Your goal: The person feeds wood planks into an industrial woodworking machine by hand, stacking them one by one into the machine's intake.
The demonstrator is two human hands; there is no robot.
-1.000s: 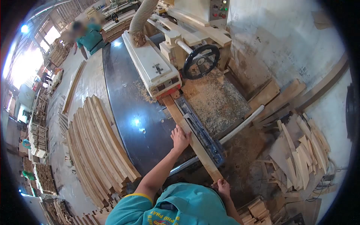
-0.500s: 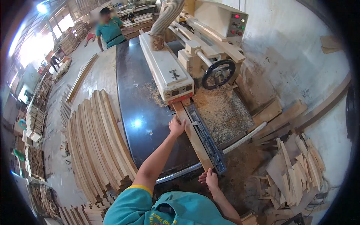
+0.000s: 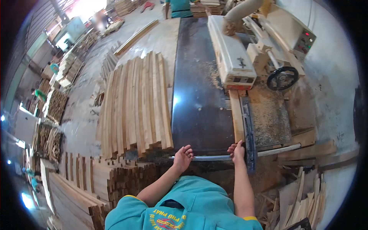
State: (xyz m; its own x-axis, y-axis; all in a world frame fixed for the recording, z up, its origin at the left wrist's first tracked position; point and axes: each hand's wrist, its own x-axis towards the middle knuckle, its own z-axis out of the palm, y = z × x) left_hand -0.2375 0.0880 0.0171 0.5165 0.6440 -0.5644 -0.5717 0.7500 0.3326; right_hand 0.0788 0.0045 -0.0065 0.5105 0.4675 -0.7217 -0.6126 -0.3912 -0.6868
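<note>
A long wooden board point(image 3: 237, 115) lies on the dark machine table point(image 3: 203, 126), with its far end under the white machine housing point(image 3: 235, 57). It runs along the left side of a dark metal guide fence point(image 3: 249, 134). My right hand point(image 3: 237, 151) is at the board's near end, thumb up against it and fingers apart beside it, not wrapped round the wood. Off the board, my left hand point(image 3: 184, 156) is held over the table's front edge, near the metal rail point(image 3: 207, 158). Its fingers are loosely bent and apart, and it holds nothing.
Left of the table lies a stack of long wooden strips point(image 3: 138, 103), with more stacked wood point(image 3: 126, 180) below. A black handwheel point(image 3: 282, 78) and control box point(image 3: 303, 42) are on the right. Offcuts point(image 3: 303, 203) lie lower right. Another person point(image 3: 180, 8) stands beyond the table.
My left hand has come off the board and moved back and left. The board has slid farther under the housing, with my right hand following at its end. My view has turned left.
</note>
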